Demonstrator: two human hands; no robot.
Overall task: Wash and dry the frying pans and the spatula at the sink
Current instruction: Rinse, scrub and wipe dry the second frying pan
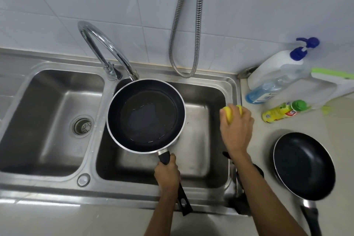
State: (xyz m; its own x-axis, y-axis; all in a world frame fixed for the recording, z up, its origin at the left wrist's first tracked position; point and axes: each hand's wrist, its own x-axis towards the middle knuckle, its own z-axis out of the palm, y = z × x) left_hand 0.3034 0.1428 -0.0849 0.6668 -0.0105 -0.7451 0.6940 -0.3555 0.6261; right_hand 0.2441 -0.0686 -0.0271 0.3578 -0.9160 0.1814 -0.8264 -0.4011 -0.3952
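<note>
Holding the deep pan [146, 116] level over the right basin [201, 120] by its handle, left hand [167, 173] wrapped tight, we close our right hand [236, 123] around the yellow sponge [229, 112] at three o'clock (second pan [304, 165] waits at four).

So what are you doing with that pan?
Washing up. The left hand holds a deep black pan by its handle over the right basin of the sink, with a little water pooled inside. The right hand grips a yellow sponge by the basin's edge. A second frying pan waits on the counter beside the soap bottles.
</note>
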